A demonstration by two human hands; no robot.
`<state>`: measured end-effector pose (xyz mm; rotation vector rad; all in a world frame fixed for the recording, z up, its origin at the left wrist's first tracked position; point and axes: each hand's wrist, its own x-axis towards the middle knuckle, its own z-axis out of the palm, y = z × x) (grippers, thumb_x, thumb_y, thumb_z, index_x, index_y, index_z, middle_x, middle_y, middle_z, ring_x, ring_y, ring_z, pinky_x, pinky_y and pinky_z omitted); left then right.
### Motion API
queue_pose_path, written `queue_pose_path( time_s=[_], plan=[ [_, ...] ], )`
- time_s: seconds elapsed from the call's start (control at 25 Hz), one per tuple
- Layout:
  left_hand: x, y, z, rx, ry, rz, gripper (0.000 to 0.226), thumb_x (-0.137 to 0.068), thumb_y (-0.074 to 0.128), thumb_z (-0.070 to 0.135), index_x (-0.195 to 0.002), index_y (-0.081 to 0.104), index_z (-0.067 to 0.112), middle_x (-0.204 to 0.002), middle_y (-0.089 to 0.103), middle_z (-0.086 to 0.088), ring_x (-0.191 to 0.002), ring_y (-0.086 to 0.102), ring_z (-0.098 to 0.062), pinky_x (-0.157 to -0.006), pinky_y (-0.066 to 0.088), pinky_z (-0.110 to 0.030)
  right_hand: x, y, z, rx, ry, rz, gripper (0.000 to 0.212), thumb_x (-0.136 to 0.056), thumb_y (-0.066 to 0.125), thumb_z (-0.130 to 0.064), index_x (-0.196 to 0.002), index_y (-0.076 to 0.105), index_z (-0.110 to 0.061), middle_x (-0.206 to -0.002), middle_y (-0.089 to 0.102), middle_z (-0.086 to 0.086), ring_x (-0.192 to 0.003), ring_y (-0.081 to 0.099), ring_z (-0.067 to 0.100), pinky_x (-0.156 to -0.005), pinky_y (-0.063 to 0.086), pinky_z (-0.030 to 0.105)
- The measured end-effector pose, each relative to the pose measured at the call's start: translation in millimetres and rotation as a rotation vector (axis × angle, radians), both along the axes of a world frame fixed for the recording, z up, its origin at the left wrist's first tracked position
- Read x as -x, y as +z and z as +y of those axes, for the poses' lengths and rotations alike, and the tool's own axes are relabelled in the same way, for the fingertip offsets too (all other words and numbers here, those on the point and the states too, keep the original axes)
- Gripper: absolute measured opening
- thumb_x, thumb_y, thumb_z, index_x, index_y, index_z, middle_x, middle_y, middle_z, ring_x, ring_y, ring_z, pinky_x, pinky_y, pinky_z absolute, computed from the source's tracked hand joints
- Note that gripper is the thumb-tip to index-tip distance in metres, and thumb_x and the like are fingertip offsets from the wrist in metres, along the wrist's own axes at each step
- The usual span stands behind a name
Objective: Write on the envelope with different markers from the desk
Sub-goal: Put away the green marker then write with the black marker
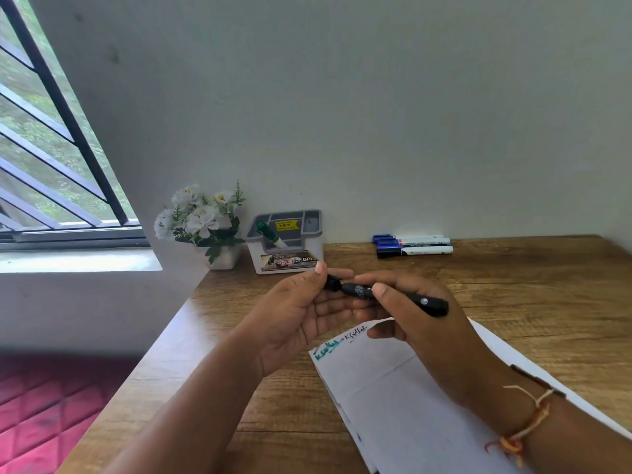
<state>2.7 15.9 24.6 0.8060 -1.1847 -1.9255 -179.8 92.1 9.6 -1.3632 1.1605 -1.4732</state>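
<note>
A white envelope (pixel 393 401) lies on the wooden desk (pixel 513 278), with green writing and small black writing near its top left corner. Above it my right hand (pixel 420 323) grips a black marker (pixel 410 297) by its barrel. My left hand (pixel 301 309) pinches the marker's black cap (pixel 332 283) at the marker's left end. Whether the cap is seated on the marker or slightly apart from it I cannot tell. A green marker (pixel 270 232) stands tilted in a grey holder (pixel 285 241). Three white markers with blue and black caps (pixel 412 245) lie at the back.
A small white pot of white flowers (pixel 201 224) stands at the desk's back left corner by the wall. A barred window (pixel 51 131) is at the left. Below the desk's left edge lies a red quilted surface (pixel 44 412).
</note>
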Motion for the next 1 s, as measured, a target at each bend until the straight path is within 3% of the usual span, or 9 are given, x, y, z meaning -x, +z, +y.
queue_pose_path(
  time_s=[0.16,0.32,0.48,0.6,0.8,1.0],
  plan=[
    [2,2,5,-0.005,-0.04,0.0,0.045,-0.097,0.053,0.034,-0.118,0.069,-0.003,-0.108,0.072,-0.028,-0.098,0.074,-0.032,-0.087,0.061,-0.038,-2,-2,0,-0.04,-0.019,0.017,0.02,-0.099,0.062,-0.014,-0.112,0.074,-0.021,-0.102,0.081,-0.003,-0.094,0.078,0.017,-0.073,0.064,0.033],
    [5,2,8,-0.007,-0.02,0.017,0.044,-0.098,0.053,0.032,-0.12,0.066,-0.002,-0.104,0.073,-0.025,-0.093,0.075,-0.028,-0.077,0.063,-0.033,-2,-2,0,-0.027,-0.04,-0.042,0.008,-0.095,0.067,-0.009,-0.102,0.071,-0.011,-0.09,0.081,0.004,-0.086,0.079,0.018,-0.069,0.063,0.026],
    [10,2,10,-0.023,0.0,0.073,0.043,-0.093,0.057,0.03,-0.118,0.065,-0.004,-0.104,0.073,-0.024,-0.09,0.074,-0.027,-0.078,0.063,-0.034,-4,1,-3,-0.031,-0.067,-0.072,0.01,-0.095,0.067,-0.011,-0.099,0.075,-0.013,-0.09,0.081,0.009,-0.085,0.08,0.023,-0.076,0.064,0.034],
    [13,3,12,0.01,0.007,0.1,0.038,-0.091,0.058,0.027,-0.115,0.067,-0.001,-0.106,0.073,-0.022,-0.091,0.072,-0.024,-0.08,0.062,-0.034,-5,2,-6,-0.078,-0.045,-0.22,0.011,-0.095,0.065,-0.014,-0.099,0.076,-0.013,-0.093,0.081,0.016,-0.089,0.079,0.029,-0.079,0.063,0.035],
    [15,5,16,0.084,0.02,0.144,0.038,-0.09,0.058,0.022,-0.119,0.063,-0.002,-0.113,0.072,-0.021,-0.096,0.071,-0.024,-0.081,0.062,-0.033,-9,6,-2,-0.154,0.048,-0.564,0.019,-0.096,0.062,-0.01,-0.109,0.071,0.001,-0.1,0.077,0.027,-0.082,0.078,0.022,-0.073,0.065,0.028],
    [16,9,16,0.165,0.042,0.13,0.039,-0.092,0.056,0.022,-0.121,0.062,-0.003,-0.111,0.073,-0.02,-0.095,0.072,-0.023,-0.081,0.062,-0.03,-3,14,-3,-0.181,0.15,-0.594,0.023,-0.098,0.062,-0.013,-0.115,0.069,-0.001,-0.106,0.077,0.027,-0.087,0.079,0.023,-0.074,0.065,0.028]
  ],
)
